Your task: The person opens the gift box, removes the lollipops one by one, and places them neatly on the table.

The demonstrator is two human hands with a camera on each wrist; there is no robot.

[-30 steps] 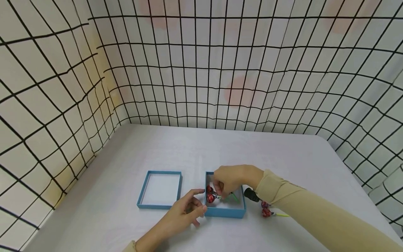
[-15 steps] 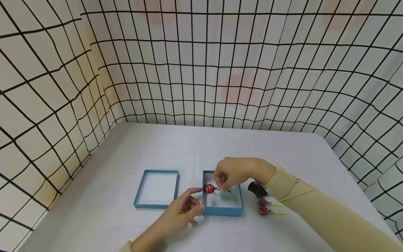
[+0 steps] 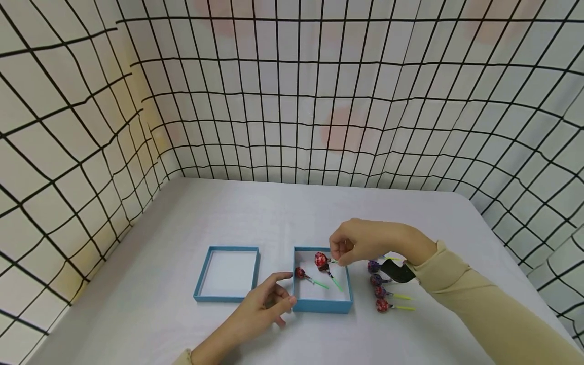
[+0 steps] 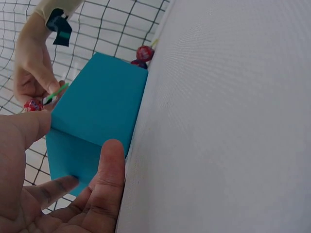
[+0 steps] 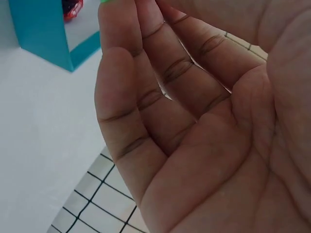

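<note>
My right hand pinches a lollipop by its stick above the blue box; the left wrist view shows this lollipop's red head and green stick. Inside the box lie a red-wrapped lollipop at the left and another, partly hidden beneath the held one, with its green stick showing. My left hand rests at the box's front left corner, fingers spread and barely bent; the left wrist view has fingertips against the blue wall.
Right of the box, several purple and red lollipops with yellow sticks lie in a column. A shallow blue lid with a white inside lies at the left. A dark strap hangs at my right cuff. Black-lined netting surrounds the white table.
My right hand has moved right and slightly away, lifting a lollipop by its stick from the box's left part. My left hand stays at the box corner.
</note>
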